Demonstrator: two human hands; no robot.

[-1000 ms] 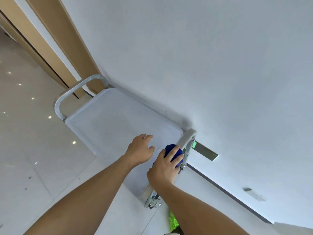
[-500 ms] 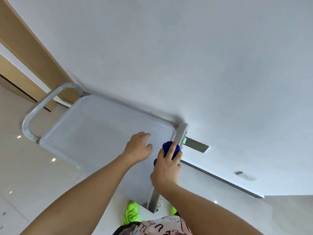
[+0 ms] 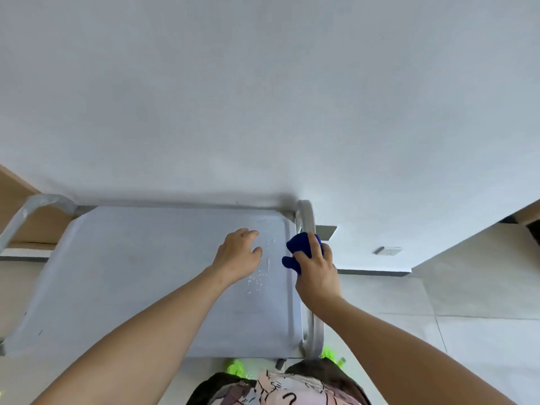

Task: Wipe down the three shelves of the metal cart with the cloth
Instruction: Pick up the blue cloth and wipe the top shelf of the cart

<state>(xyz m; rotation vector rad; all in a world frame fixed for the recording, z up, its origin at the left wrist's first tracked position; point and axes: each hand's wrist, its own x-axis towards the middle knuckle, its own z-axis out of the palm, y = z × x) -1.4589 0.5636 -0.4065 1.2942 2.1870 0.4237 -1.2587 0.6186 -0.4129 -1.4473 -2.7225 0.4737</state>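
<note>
The metal cart's top shelf (image 3: 131,273) lies flat below me, pushed against a white wall. My right hand (image 3: 317,270) grips a bunched blue cloth (image 3: 302,248) at the shelf's right rim, beside the right handle bar (image 3: 306,220). My left hand (image 3: 238,255) rests palm down on the shelf just left of the cloth, fingers loosely apart and holding nothing. Small water droplets (image 3: 257,280) dot the surface between the two hands. The lower shelves are hidden beneath the top one.
A white wall (image 3: 263,97) stands right behind the cart. The cart's left handle bar (image 3: 32,206) curves up at the far left, with wooden panelling (image 3: 17,194) behind it. Tiled floor (image 3: 467,317) spreads to the right. Green shoes (image 3: 236,366) show at the near edge.
The view has swung round so the cart now lies square to me. Both hands stay near the shelf's right end, the cloth still in my right hand.
</note>
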